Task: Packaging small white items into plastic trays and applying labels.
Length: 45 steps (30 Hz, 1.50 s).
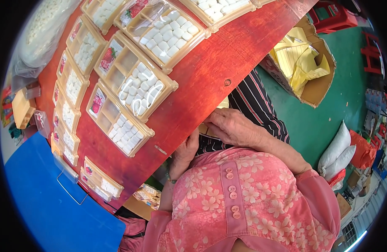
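Note:
Below the table's edge, over my lap, my right hand (pixel 232 126) is closed, its thumb and fingers pinched together. My left hand (pixel 187 149) is beside it, curled and partly hidden by the table edge. Between them shows a bit of a flat yellowish-tan thing (pixel 208 131), mostly covered, so I cannot tell its kind. On the red table (pixel 193 88), nearest my hands, lies a clear-lidded tan plastic tray (pixel 104 121) with white pillow-shaped pieces (pixel 126 133) and a strawberry picture (pixel 97 103). A similar tray (pixel 170 86) lies just beyond it.
Several more such trays line the table's left and far sides. A large clear bag of white pieces (pixel 40 46) stands at the far left, above a blue surface (pixel 55 197). To the right, on the green floor, a cardboard box (pixel 325 86) holds yellow wrappings (pixel 296 54).

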Each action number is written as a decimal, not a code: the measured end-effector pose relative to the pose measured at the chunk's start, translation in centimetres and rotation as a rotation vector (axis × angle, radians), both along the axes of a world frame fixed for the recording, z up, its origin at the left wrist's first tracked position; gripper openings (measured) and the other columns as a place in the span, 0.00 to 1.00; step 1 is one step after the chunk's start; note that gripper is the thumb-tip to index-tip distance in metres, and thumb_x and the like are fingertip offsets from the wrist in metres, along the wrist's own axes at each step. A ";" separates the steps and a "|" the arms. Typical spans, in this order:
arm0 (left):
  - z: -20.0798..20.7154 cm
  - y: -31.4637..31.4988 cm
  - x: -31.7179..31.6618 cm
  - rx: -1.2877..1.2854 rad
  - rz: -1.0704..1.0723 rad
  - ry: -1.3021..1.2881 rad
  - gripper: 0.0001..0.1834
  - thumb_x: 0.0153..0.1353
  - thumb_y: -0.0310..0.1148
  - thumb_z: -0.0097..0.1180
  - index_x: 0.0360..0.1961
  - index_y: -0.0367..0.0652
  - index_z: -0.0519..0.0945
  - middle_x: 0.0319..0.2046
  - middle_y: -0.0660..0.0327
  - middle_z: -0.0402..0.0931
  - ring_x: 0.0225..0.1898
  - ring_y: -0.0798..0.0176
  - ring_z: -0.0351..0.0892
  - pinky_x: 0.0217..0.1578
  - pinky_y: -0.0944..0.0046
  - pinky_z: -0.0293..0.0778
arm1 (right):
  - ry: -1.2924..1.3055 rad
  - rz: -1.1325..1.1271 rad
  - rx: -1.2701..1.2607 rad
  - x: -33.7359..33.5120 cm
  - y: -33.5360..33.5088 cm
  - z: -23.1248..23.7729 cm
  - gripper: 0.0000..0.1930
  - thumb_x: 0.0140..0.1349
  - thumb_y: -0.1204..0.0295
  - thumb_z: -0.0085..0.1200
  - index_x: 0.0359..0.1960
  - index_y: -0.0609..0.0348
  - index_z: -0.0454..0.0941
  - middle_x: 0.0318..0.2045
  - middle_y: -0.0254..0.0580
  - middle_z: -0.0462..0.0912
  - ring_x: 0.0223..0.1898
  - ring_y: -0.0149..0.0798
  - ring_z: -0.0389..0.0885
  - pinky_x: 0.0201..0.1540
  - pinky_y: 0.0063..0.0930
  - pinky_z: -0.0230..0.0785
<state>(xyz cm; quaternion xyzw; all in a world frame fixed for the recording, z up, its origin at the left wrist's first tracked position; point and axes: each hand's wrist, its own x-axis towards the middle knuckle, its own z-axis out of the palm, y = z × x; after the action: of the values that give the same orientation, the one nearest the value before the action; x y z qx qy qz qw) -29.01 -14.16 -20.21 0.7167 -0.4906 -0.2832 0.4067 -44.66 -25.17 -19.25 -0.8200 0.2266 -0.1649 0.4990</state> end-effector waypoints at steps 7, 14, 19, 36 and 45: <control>-0.2 0.5 -0.1 0.012 0.007 0.114 0.12 0.59 0.28 0.54 0.44 0.37 0.78 0.40 0.58 0.79 0.43 0.63 0.76 0.46 0.64 0.69 | 0.010 0.044 0.131 -0.4 -0.7 1.3 0.18 0.53 0.66 0.60 0.41 0.65 0.73 0.34 0.50 0.77 0.35 0.53 0.78 0.38 0.40 0.72; -0.2 0.0 0.3 -0.040 -0.021 0.042 0.10 0.58 0.26 0.55 0.42 0.37 0.78 0.38 0.52 0.79 0.40 0.53 0.78 0.39 0.59 0.72 | -0.052 -0.010 -0.061 0.8 -0.5 0.1 0.14 0.52 0.66 0.60 0.34 0.63 0.75 0.27 0.47 0.76 0.31 0.50 0.78 0.33 0.39 0.71; -0.3 0.3 0.6 -0.005 -0.016 0.050 0.11 0.59 0.26 0.55 0.43 0.37 0.78 0.41 0.52 0.79 0.43 0.53 0.77 0.42 0.59 0.72 | -0.019 -0.051 -0.171 0.8 -0.4 0.2 0.10 0.52 0.71 0.57 0.34 0.63 0.75 0.28 0.48 0.77 0.31 0.51 0.78 0.34 0.39 0.71; -6.6 5.6 4.3 0.188 0.027 -0.009 0.13 0.60 0.30 0.58 0.45 0.36 0.77 0.34 0.68 0.75 0.36 0.76 0.69 0.39 0.75 0.65 | -0.066 -0.664 0.438 -10.5 -6.5 4.9 0.05 0.64 0.74 0.49 0.33 0.63 0.75 0.27 0.34 0.78 0.31 0.26 0.76 0.37 0.21 0.68; -5.7 4.4 3.7 0.188 0.071 0.133 0.14 0.62 0.32 0.55 0.46 0.36 0.76 0.40 0.62 0.77 0.42 0.68 0.73 0.45 0.67 0.67 | -0.446 -0.942 0.226 -19.2 -8.5 6.8 0.07 0.66 0.73 0.48 0.41 0.62 0.75 0.30 0.38 0.80 0.31 0.28 0.77 0.38 0.19 0.69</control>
<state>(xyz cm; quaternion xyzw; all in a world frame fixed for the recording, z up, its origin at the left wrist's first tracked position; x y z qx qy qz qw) -25.33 -9.81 -25.94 0.7482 -0.4084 -0.3601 0.3791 -63.87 -33.64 -12.46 -0.5156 0.4750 -0.5159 0.4923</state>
